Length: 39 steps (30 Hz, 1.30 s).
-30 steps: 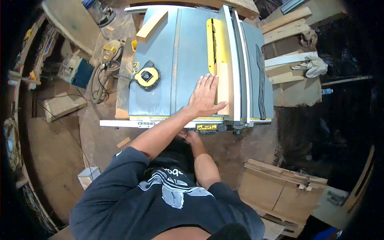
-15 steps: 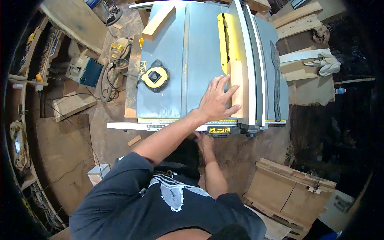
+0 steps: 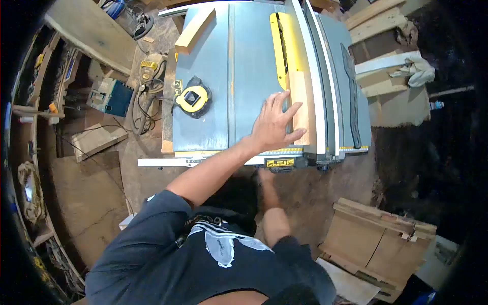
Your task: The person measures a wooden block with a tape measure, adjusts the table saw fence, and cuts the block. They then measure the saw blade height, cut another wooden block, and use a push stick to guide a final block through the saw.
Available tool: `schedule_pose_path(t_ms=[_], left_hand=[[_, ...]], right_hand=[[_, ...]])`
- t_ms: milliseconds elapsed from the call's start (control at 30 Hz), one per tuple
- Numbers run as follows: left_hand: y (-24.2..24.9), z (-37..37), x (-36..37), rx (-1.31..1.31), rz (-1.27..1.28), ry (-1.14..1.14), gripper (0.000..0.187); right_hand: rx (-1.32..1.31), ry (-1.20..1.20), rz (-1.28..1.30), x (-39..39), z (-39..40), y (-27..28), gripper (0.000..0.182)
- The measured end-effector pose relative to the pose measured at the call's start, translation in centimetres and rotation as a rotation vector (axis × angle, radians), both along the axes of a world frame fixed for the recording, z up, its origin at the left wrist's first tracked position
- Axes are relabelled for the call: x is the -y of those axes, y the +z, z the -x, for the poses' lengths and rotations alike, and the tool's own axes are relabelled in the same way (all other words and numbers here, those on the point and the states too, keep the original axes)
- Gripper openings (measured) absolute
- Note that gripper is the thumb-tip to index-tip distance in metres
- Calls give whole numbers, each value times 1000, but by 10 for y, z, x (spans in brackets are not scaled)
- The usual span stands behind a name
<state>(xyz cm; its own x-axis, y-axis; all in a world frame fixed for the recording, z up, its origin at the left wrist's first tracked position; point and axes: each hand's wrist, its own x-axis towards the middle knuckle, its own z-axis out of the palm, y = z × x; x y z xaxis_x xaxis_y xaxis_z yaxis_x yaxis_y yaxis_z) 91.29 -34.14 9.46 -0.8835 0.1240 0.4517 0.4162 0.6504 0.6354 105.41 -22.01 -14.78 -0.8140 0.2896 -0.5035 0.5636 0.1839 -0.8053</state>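
My left hand [image 3: 272, 122] reaches over the table saw's grey top [image 3: 203, 129], fingers spread, its fingertips against a short wooden board [image 3: 301, 96]. That board lies along the white-edged rip fence [image 3: 316, 96], with its far end at the yellow throat plate [image 3: 277, 53]. A dark blade slot runs through the plate. My right hand [image 3: 266, 175] is below the saw's front rail [image 3: 152, 162], and its fingers are hidden there. A yellow and black tape measure [image 3: 193, 97] rests on the left of the saw top.
Another wood piece [image 3: 195, 31] lies at the saw's far left. On the floor to the left are a corded power tool [image 3: 151, 71], a teal machine [image 3: 109, 95] and a wood offcut [image 3: 99, 141]. Boards [image 3: 378, 76] and a pale glove [image 3: 419, 70] are at right; a wooden panel [image 3: 373, 244] is lower right.
My right hand has gone further under the front rail, so less of it shows. My left hand stays spread against the board. The view has shifted slightly.
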Motion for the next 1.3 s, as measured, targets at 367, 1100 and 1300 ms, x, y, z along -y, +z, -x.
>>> schedule_pose_path(t_ms=[367,1100,1300], left_hand=[[3,8,2,-9,14,-18,68],[2,6,-1,81,113,17,86],[0,11,-6,136,106,179,84]], right_hand=[[-221,58,42,21,3,92,36],[-492,109,-392,51,-24,-46,26],[-429,-58,-300,7,3,50,23]])
